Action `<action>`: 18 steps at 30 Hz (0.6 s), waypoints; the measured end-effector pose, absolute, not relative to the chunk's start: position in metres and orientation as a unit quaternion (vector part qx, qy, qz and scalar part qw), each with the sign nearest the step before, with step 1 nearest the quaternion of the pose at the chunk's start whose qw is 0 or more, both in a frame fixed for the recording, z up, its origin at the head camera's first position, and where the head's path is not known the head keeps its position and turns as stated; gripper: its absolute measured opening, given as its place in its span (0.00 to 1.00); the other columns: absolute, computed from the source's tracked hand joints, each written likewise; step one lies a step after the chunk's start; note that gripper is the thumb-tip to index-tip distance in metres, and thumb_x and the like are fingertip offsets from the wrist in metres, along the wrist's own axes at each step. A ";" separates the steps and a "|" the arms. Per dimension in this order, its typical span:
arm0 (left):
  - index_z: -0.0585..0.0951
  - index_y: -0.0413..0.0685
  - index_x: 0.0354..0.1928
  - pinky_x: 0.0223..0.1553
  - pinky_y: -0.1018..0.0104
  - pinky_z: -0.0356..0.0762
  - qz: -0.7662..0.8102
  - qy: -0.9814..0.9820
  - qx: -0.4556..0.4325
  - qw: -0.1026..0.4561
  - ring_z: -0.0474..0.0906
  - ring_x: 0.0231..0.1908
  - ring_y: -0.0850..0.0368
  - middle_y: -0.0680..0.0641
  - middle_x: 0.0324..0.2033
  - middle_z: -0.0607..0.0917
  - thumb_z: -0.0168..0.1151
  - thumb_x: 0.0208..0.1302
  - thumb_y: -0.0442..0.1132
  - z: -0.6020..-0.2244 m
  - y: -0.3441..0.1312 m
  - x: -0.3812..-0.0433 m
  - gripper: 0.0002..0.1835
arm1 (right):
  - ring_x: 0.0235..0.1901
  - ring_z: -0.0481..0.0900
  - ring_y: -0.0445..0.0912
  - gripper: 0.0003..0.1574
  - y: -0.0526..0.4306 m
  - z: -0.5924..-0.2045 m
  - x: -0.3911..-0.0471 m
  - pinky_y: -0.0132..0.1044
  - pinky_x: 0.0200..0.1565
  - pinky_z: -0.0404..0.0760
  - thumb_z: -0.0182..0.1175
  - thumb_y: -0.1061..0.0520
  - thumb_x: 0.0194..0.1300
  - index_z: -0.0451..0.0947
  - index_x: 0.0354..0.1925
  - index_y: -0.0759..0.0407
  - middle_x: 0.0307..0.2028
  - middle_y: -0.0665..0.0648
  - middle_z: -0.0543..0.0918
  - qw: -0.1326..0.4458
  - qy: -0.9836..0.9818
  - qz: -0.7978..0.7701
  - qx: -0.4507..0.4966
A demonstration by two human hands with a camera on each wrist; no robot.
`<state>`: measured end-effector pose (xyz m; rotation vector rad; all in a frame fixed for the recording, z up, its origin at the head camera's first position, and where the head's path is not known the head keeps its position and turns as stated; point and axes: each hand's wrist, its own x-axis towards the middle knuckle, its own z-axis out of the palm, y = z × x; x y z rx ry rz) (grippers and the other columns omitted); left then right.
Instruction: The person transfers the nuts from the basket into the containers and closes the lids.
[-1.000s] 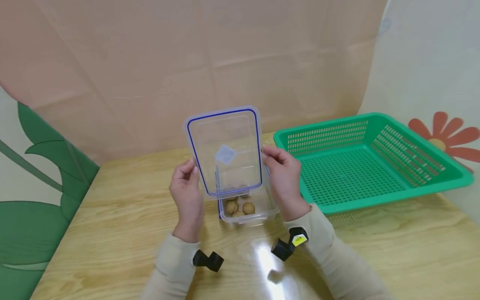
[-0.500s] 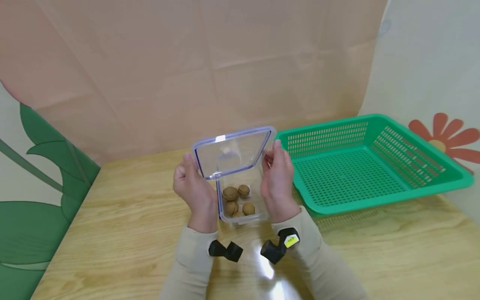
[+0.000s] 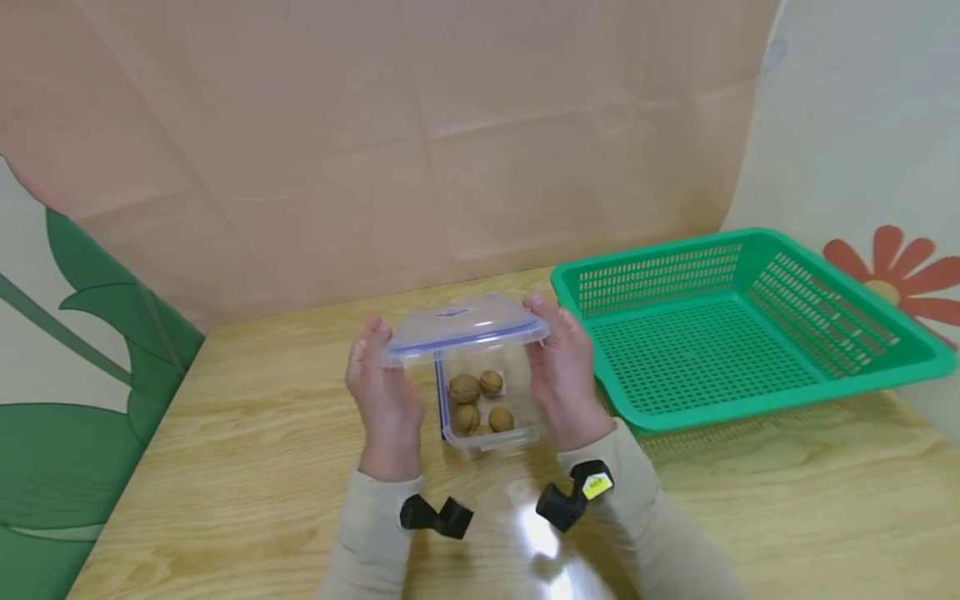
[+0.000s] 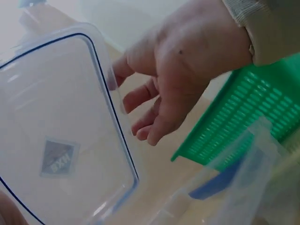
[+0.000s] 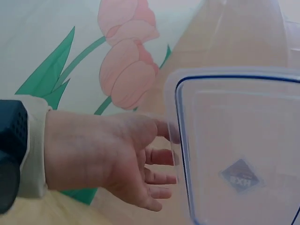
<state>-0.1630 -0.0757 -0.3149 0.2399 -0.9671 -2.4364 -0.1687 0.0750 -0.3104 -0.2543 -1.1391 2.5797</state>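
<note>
A clear plastic lid [image 3: 480, 317] with a blue seal is held above a clear food container [image 3: 498, 440], tilted, its near edge lower. My left hand [image 3: 384, 408] grips its left side, and my right hand [image 3: 566, 379] grips its right side. Several walnuts [image 3: 464, 388] lie in the container below. In the left wrist view, the right hand [image 4: 180, 70] is at the edge of the lid [image 4: 61, 108], fingers spread along it. The right wrist view has the left hand [image 5: 112, 157] with fingertips at the lid's [image 5: 234, 131] other edge.
A large green plastic basket [image 3: 697, 350] stands on the wooden table [image 3: 262, 442], right of the container. Behind the table hangs a pinkish backdrop [image 3: 337, 167]. Black wrist cameras [image 3: 573, 497] jut from both sleeves.
The lid has come down from nearly upright above the container and tipped toward flat, so its top now shows. Both hands turned with it. The container and basket stay put.
</note>
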 end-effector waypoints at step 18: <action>0.51 0.55 0.71 0.71 0.56 0.45 -0.766 -0.640 -0.031 0.043 0.46 0.70 0.56 0.55 0.70 0.54 0.27 0.74 0.45 -0.375 -0.081 -0.126 0.25 | 0.70 0.46 0.54 0.31 0.111 -0.367 -0.124 0.49 0.71 0.46 0.36 0.55 0.74 0.50 0.67 0.72 0.70 0.65 0.51 0.088 -0.764 0.635 0.075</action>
